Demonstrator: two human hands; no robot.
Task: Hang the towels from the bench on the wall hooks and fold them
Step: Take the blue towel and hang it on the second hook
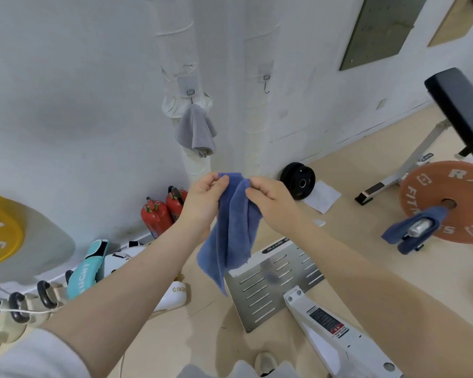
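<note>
Hands pinching blue towel, grey towel hooked

The light beige smooth floor carries 2 red fire extinguishers standing by the white wall. A black round weight plate leans at the wall, and a white flat sheet of paper lies just beside it. The perforated grey metal footplate rests on the floor too.
</note>
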